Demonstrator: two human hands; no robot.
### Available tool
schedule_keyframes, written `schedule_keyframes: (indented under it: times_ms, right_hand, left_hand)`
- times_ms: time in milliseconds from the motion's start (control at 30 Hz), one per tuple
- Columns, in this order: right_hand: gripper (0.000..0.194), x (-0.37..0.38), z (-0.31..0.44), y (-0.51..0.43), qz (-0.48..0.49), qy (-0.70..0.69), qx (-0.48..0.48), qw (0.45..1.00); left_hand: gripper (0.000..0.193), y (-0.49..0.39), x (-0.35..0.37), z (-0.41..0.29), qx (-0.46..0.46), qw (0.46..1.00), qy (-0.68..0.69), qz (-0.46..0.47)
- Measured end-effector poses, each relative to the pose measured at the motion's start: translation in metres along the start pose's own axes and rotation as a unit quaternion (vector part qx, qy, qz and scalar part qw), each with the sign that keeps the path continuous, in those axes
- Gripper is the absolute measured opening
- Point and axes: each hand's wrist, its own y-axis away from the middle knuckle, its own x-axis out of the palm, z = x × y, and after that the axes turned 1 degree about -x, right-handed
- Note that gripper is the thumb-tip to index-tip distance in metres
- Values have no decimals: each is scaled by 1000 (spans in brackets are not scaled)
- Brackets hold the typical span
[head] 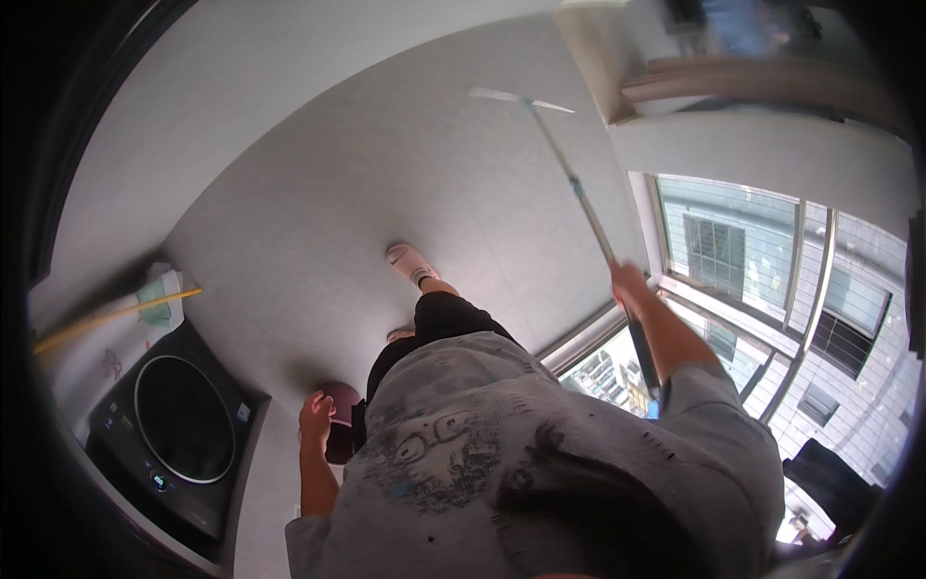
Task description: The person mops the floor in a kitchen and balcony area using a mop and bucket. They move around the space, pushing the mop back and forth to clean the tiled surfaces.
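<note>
My right hand (628, 282) is wrapped around the pole (589, 221) of a long-handled tool with a wide, flat white head (499, 95). It looks like a flat mop or a floor squeegee; blur hides which. The head is out ahead of me over the grey floor (347, 174), and whether it touches the floor I cannot tell. The pole's dark grip end (642, 354) runs back under my right forearm. Low at my side hangs my left hand (316, 420), fingers loosely bent and nothing seen in it. Just beyond it stands a maroon bucket or bin (341, 405), partly hidden.
A dark front-loading washer or dryer (173, 427) stands at left, with a yellow stick (123, 318) near it. Windows (731, 239) line the right side. A brownish ledge or furniture edge (738, 83) is blurred at top right. A pink shoe (407, 262) is on my foot.
</note>
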Motion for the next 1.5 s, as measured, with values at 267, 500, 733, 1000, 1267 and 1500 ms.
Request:
schedule_keyframes:
  times_ms: [267, 500, 733, 1000, 1267, 1500]
  right_hand:
    - [7, -42, 203, -174, 80, -357, -19, 930]
    - [5, -17, 208, -157, 143, -30, 20, 989]
    - [5, 6, 158, -48, 184, -10, 15, 983]
    - [12, 110, 150, 148, 260, 30, 3, 965]
    - [19, 192, 136, 321, 308, 64, -25, 949]
    - [10, 166, 107, 339, 311, -105, 44, 943]
  left_hand:
    - [41, 50, -25, 4, -64, 993, -90, -47]
    - [42, 72, -34, 21, -91, 993, -51, -56]
    - [45, 35, -43, 61, -72, 997, 4, -15]
    - [44, -19, -133, 104, -13, 1000, -10, 22]
    - [45, -14, -248, 172, -117, 991, -61, -36]
    - [39, -49, -279, 206, -124, 982, -128, 56]
